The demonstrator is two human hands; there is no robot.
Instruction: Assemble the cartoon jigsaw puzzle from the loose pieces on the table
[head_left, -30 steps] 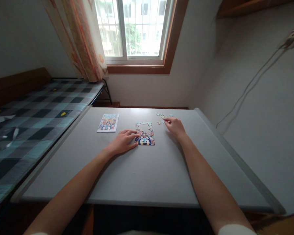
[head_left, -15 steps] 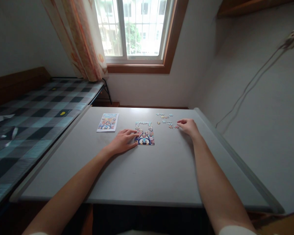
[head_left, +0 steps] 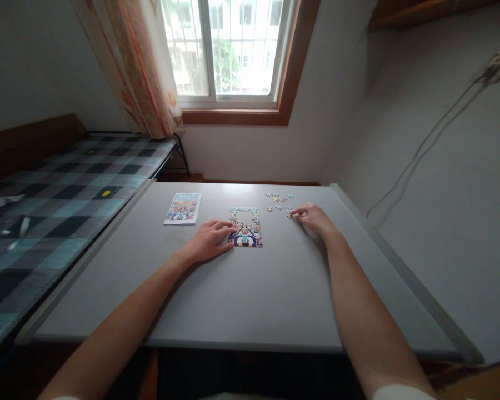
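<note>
A partly assembled jigsaw puzzle [head_left: 246, 240] lies flat on the table, with a pale gap in its upper middle. My left hand [head_left: 209, 240] rests at its left edge, fingers spread and fingertips touching it. To the right of the puzzle, several loose puzzle pieces [head_left: 280, 199] are scattered in small rows. My right hand [head_left: 315, 218] is at the right end of the nearest row, thumb and fingers pinched on a puzzle piece that they largely hide. A printed picture sheet [head_left: 183, 209] with a similar design lies left of the puzzle.
The light grey table [head_left: 241, 300] has raised side edges. A bed with a checked cover [head_left: 120, 161] stands to the left. Ahead are a window [head_left: 241, 50] and an orange curtain [head_left: 137, 72]. A cable [head_left: 416, 153] hangs from a socket on the right wall.
My right hand has shifted a little left, its fingertips now over the end of the nearest row of loose pieces. My left hand and the puzzle have stayed in place.
</note>
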